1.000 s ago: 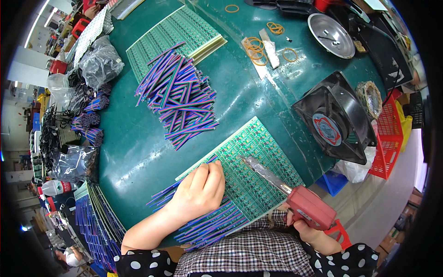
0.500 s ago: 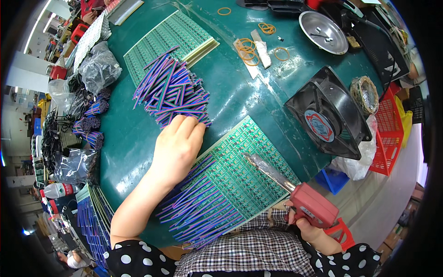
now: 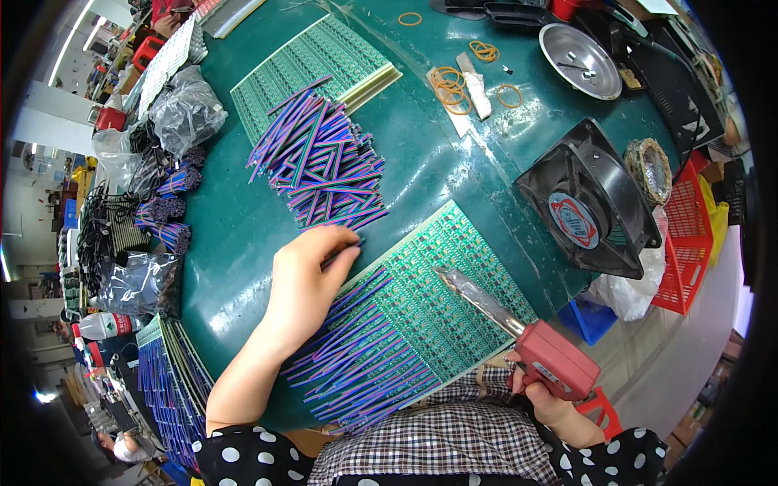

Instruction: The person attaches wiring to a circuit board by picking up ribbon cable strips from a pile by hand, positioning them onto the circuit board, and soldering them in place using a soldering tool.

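My right hand (image 3: 549, 405) grips the soldering gun (image 3: 559, 360) over the circuit panel (image 3: 417, 312); my left hand (image 3: 306, 271) curls beside the panel, any contents indiscernible. A drifting tip (image 3: 460, 287), if hot, could scorch wires (image 3: 356, 356) along the panel's left.

We count two hands, a left hand (image 3: 310, 279) and a right hand (image 3: 551, 402), and one red gun-shaped tool (image 3: 557, 360). We see one circuit-board panel (image 3: 421, 316) nearest us, one stack of green panels (image 3: 316, 65) beyond, and one heap of striped wires (image 3: 328, 166), too many to number. We find one black fan (image 3: 575, 220), one metal bowl (image 3: 557, 39), one ring-shaped roll (image 3: 637, 176), and two lone rubber bands (image 3: 410, 25).
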Available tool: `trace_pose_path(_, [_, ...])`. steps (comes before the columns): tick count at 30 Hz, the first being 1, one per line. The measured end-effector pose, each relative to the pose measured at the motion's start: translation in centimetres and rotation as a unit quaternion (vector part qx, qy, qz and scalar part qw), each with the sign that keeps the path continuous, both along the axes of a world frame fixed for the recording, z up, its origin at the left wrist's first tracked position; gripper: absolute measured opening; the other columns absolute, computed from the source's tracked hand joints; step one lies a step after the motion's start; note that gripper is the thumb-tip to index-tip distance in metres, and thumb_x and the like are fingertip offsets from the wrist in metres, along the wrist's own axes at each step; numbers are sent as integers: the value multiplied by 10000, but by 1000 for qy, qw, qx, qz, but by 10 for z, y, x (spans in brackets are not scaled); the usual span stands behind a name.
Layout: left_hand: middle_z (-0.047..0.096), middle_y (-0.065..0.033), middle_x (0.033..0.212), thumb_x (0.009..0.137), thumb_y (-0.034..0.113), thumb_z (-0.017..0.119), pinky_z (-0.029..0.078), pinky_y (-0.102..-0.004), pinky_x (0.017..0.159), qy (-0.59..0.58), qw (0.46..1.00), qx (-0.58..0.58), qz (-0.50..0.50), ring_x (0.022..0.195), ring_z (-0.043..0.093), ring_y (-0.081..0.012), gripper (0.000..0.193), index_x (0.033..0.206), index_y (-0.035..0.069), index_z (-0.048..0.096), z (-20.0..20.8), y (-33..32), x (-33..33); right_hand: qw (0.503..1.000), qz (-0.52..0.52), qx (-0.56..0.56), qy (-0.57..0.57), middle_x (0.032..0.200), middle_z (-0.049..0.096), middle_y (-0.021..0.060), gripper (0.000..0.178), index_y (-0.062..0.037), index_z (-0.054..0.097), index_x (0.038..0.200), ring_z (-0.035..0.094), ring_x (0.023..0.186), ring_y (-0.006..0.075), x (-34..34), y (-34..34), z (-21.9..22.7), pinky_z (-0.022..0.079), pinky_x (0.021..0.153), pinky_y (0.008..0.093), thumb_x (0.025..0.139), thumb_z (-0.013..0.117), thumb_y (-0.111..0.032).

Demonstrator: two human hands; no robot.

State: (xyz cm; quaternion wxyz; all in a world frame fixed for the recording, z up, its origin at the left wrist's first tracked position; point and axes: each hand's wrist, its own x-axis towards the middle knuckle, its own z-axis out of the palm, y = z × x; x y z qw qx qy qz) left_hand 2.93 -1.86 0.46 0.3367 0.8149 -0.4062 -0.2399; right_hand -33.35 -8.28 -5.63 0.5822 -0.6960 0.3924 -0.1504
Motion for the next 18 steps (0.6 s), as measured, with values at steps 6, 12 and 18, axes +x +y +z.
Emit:
trace_pose_path(6, [609,-106,861,763,-25,672,503,-349,640,-368,910,-18,-192,726,610,-248,201,962,-8,651,-7,6,-1,982,-89,146,-82,1087,659,205,449,-1,638,1141,691,920,292,10,2,11,548,834,359,747,784,-159])
trace_pose_path(12, [603,-132,869,715,-45,686,515,-356,642,-301,929,-91,-197,747,618,-280,260,970,-25,639,20,10,-29,995,-48,78,-36,1059,665,195,465,15,631,1140,694,907,291,4,4,7,554,822,354,726,779,-138])
trace_pose_path(18, [602,-112,869,676,-2,663,506,-295,587,-412,878,-101,-221,715,609,-221,306,977,-61,668,-12,23,-47,999,-29,-2,45,1008,686,154,423,-28,674,1069,703,859,288,3,10,0,574,769,351,657,743,-94])
